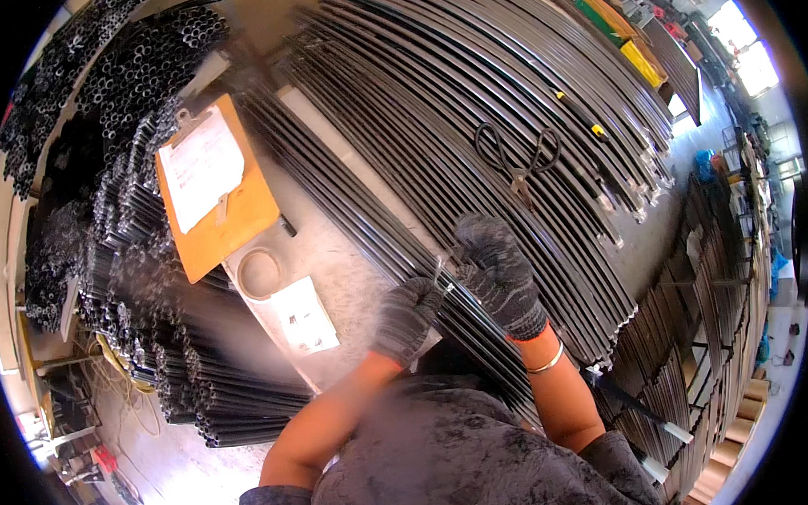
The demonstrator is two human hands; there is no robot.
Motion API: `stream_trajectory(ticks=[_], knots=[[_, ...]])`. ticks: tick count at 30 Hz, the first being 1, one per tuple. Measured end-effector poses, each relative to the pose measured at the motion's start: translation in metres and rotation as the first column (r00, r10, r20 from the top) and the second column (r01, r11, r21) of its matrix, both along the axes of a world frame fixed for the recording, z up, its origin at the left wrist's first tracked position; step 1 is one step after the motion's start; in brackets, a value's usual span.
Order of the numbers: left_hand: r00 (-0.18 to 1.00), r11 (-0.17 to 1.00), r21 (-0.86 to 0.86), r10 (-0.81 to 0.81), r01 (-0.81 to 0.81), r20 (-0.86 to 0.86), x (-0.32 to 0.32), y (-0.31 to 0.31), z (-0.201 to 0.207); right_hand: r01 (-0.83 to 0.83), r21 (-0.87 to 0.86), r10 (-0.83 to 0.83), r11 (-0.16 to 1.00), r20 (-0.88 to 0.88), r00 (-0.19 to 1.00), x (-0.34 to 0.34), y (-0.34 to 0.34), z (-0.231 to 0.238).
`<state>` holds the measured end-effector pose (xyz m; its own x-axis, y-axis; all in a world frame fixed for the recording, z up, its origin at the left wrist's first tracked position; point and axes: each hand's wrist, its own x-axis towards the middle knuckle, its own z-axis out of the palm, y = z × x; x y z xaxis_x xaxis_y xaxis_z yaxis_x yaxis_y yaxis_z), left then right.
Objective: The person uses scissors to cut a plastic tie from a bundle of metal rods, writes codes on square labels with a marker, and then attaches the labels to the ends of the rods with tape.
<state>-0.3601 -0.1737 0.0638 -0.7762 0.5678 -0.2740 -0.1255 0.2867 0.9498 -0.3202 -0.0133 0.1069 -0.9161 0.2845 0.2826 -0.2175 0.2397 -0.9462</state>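
Observation:
Both my hands wear dark grey knit gloves and meet over a narrow bundle of dark metal tubes (330, 186). My left hand (405, 322) is curled closed at the bundle's left side. On the right side, my right hand (498, 276) is closed too, its fingers bent toward the tubes. Between them a thin pale strip (440, 269) shows across the tubes; how it is gripped cannot be made out. Just beyond my right hand, black-handled scissors (520, 175) lie on a wide layer of tubes (417, 127).
On the pale tabletop (342, 255) to the left lie an orange clipboard (230, 227) with paper, a tan ring-shaped roll (260, 273) and a white sheet (305, 318). Stacked tubes (149, 74) fill the far left. A yellow-and-black tool (599, 132) rests among tubes at right.

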Motion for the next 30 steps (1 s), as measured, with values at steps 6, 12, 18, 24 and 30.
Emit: stream_trajectory(ticks=[6,12,18,24,30], knots=[[1.0,0.999,0.033,-0.023,0.023,-0.004,-0.004,0.002,0.012,-0.073,0.659,0.005,0.748,0.104,0.995,0.022,0.001,-0.009],[0.984,0.995,-0.041,-0.096,0.091,-0.151,-0.013,0.0,0.0,-0.148,0.62,0.065,0.77,0.153,0.986,0.022,-0.005,-0.016],[0.973,0.965,-0.206,-0.19,0.161,-0.134,-0.022,0.004,0.007,-0.033,0.764,0.021,0.645,0.025,0.999,0.028,-0.008,-0.025],[0.848,0.927,-0.345,-0.296,0.146,-0.438,-0.01,0.008,0.0,0.038,0.738,-0.063,0.674,0.006,0.998,0.031,-0.015,-0.033],[0.821,0.989,-0.14,-0.119,0.048,-0.559,0.003,0.009,0.0,0.064,0.616,-0.104,0.785,0.03,0.994,0.033,-0.012,-0.034]])
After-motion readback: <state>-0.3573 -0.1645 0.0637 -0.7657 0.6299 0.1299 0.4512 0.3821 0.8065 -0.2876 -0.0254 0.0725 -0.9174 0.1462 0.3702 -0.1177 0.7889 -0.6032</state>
